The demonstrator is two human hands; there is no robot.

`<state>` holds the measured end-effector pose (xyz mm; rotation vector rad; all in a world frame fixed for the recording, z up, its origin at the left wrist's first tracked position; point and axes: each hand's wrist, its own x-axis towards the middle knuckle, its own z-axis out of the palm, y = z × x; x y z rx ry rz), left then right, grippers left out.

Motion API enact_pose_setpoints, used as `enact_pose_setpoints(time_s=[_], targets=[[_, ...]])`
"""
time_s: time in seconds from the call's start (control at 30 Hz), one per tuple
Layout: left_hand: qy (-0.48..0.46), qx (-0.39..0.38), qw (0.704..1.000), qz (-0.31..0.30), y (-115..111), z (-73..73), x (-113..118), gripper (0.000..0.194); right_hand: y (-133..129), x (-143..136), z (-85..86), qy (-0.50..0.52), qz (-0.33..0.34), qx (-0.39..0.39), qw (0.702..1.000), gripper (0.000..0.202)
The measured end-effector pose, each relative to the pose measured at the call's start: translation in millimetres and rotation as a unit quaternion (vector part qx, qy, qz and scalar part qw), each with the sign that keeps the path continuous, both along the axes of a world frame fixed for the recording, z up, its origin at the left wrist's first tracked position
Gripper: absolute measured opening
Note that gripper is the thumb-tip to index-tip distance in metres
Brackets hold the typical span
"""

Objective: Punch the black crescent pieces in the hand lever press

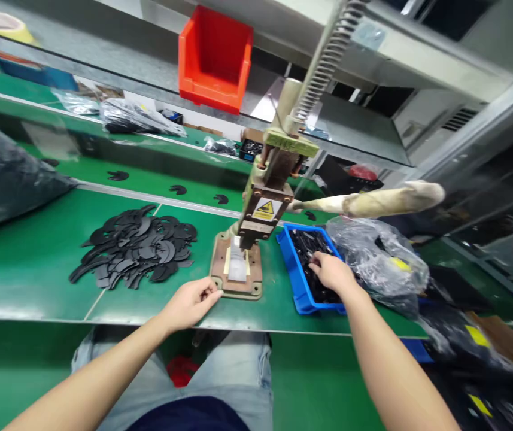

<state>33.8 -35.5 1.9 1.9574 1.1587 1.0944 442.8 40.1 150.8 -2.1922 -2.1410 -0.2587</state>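
Note:
My left hand (192,304) rests at the front left corner of the hand press's base (258,288), its fingers curled together; whatever may be inside them is hidden. My right hand (331,273) reaches into a blue bin (300,286) of small black parts (312,244), fingertips pinched among them, and I cannot make out what they grip. Between my hands stands the hand press (265,209), with a pale block (237,267) on its base under the ram. Left of it lies a heap of flat, curved black pieces (143,242).
The press's lever (373,202) juts out to the right above the blue bin. Clear plastic bags (379,257) crowd the right side. A large grey bag (9,173) stands at the left. Several black pieces (178,190) lie spaced along the green strip behind. An orange bin (215,60) sits overhead.

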Motion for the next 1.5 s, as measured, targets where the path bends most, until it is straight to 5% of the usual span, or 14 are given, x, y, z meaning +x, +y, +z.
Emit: enact_pose_setpoints(time_s=[0.37, 0.5, 0.63, 0.8, 0.9, 1.0, 1.2, 1.5], targets=[[-0.024, -0.001, 1.0, 0.011, -1, 3.1, -1, 0.034, -5, 9, -3.8, 0.189, 0.037, 0.158, 0.968, 0.028], [-0.048, -0.008, 0.999, 0.015, 1, -0.9, -4, 0.034, -14, 5, -1.7, 0.326, 0.054, 0.25, 0.91, 0.031], [-0.12, 0.001, 0.992, 0.042, 0, -0.9, -3, 0.036, -37, -26, -12.7, 0.479, 0.096, 0.318, 0.813, 0.04], [-0.174, 0.047, 0.983, 0.022, -23, 24.9, 14, 0.03, -74, -110, -63.0, 0.619, 0.181, 0.25, 0.722, 0.03], [-0.119, 0.109, 0.985, -0.054, -36, 42.4, 22, 0.04, -90, -157, -93.9, 0.672, 0.212, 0.166, 0.69, 0.025], [-0.086, 0.141, 0.984, -0.067, -37, 44.3, 23, 0.026, -97, -188, -111.9, 0.702, 0.231, 0.093, 0.667, 0.023], [-0.12, 0.068, 0.989, 0.046, -40, 21.8, 14, 0.025, -108, -203, -117.6, 0.707, 0.265, 0.025, 0.655, 0.024], [-0.132, 0.118, 0.984, 0.021, -52, 22.3, 11, 0.022, -113, -203, -122.0, 0.691, 0.264, 0.013, 0.673, 0.021]])
